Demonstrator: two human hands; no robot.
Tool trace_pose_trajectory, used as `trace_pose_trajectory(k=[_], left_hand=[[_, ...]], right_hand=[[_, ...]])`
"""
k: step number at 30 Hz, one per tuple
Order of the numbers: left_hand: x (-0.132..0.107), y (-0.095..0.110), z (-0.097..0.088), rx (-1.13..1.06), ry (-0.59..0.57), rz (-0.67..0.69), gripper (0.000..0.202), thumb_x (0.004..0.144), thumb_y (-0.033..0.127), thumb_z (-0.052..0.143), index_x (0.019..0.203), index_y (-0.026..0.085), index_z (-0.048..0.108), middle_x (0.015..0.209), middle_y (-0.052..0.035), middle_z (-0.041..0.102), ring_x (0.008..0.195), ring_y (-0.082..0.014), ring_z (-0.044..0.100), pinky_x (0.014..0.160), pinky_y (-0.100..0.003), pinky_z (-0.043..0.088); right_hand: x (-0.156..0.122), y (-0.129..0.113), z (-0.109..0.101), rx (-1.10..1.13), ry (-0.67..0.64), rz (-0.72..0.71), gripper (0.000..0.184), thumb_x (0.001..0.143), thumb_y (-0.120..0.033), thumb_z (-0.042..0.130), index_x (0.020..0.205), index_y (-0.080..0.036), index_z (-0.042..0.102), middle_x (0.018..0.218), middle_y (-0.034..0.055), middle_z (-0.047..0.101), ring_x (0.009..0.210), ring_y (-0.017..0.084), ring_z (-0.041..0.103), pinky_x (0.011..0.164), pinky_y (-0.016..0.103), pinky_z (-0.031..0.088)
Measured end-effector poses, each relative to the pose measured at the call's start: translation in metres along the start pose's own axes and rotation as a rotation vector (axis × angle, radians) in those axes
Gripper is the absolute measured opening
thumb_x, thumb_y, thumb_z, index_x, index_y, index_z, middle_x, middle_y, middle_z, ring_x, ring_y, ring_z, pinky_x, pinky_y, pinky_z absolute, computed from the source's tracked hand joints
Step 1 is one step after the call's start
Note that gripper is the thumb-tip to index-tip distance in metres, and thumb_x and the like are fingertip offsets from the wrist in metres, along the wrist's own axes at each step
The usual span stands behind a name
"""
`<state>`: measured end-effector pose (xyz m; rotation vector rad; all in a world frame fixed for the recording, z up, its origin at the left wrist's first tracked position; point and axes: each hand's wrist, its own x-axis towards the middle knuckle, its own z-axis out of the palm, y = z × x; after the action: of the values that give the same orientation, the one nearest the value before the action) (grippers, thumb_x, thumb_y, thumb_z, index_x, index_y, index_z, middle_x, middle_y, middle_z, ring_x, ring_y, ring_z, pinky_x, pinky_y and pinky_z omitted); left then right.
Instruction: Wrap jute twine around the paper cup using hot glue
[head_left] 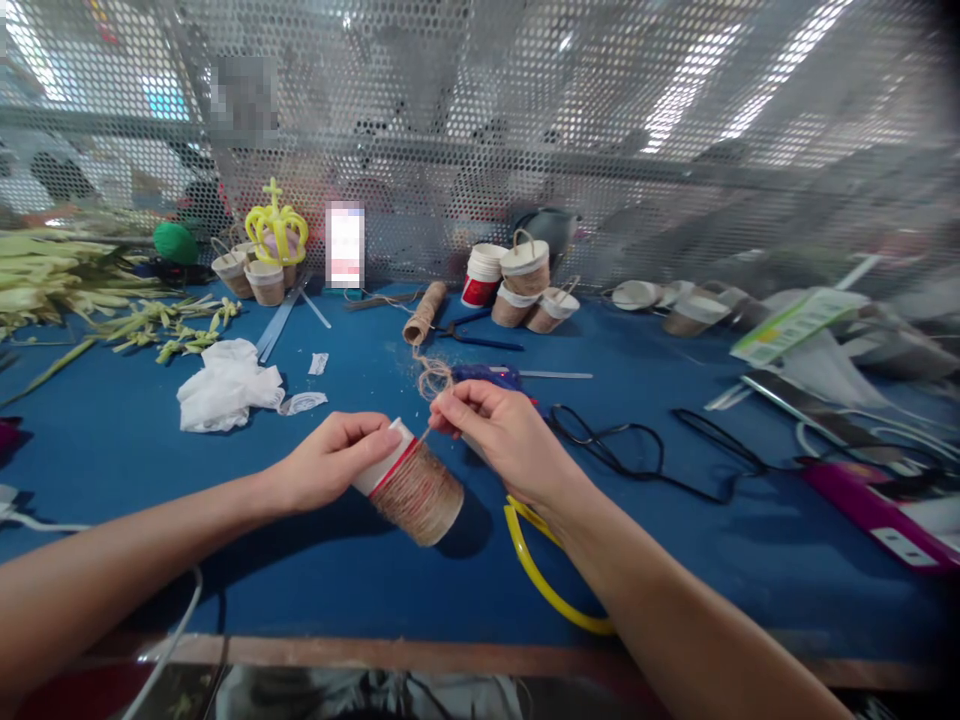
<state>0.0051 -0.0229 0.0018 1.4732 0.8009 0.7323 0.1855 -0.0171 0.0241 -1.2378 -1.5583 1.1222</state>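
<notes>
My left hand [349, 455] is closed on the pale rim end of a paper cup [424, 495], which lies tilted above the blue table. Brown twine is wound around most of the cup, and a red band shows between the winding and the rim. Between the thumb and fingers of my right hand [487, 425] is a strand of twine [426, 434] running to the edge of the winding. Loose loops of twine [435, 374] lie just beyond that hand, leading toward the twine roll [425, 312]. My right hand partly hides a blue tool [487, 376] behind it.
Twine-wrapped cups [516, 300] stand at the back near stacked cups [484, 275]. White crumpled material [229, 385] lies left. Black cable [607, 440] and a purple power strip [874, 515] lie right. A yellow tube [544, 580] curves beneath my right forearm. Perforated metal [450, 120] rises behind.
</notes>
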Motion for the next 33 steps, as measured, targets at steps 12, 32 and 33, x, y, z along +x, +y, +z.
trace_pose_trajectory(k=[12, 32, 33], left_hand=[[-0.008, 0.002, 0.002, 0.058, -0.023, 0.119, 0.030, 0.082, 0.036, 0.043, 0.062, 0.014, 0.047, 0.057, 0.0044, 0.038, 0.050, -0.0061, 0.029, 0.045, -0.016, 0.026], [-0.005, 0.001, -0.002, 0.158, 0.023, 0.125, 0.030, 0.083, 0.035, 0.040, 0.062, 0.014, 0.046, 0.056, 0.0046, 0.038, 0.049, -0.0062, 0.030, 0.044, -0.016, 0.027], [-0.005, 0.002, -0.002, 0.173, 0.022, 0.136, 0.030, 0.083, 0.034, 0.040, 0.061, 0.014, 0.046, 0.055, 0.0046, 0.037, 0.049, -0.0062, 0.030, 0.044, -0.016, 0.027]], right_hand=[[-0.004, 0.003, 0.004, -0.053, -0.104, -0.018, 0.019, 0.078, -0.029, 0.053, 0.067, -0.014, 0.057, 0.064, 0.0007, 0.060, 0.060, 0.010, 0.052, 0.060, 0.024, 0.039], [-0.008, -0.004, -0.001, -0.055, 0.029, -0.075, 0.017, 0.080, -0.025, 0.051, 0.066, -0.017, 0.055, 0.062, -0.0018, 0.057, 0.059, 0.009, 0.051, 0.057, 0.022, 0.040], [-0.008, -0.003, -0.001, -0.064, 0.015, -0.082, 0.018, 0.080, -0.024, 0.051, 0.065, -0.017, 0.054, 0.062, -0.0017, 0.057, 0.059, 0.009, 0.051, 0.057, 0.022, 0.039]])
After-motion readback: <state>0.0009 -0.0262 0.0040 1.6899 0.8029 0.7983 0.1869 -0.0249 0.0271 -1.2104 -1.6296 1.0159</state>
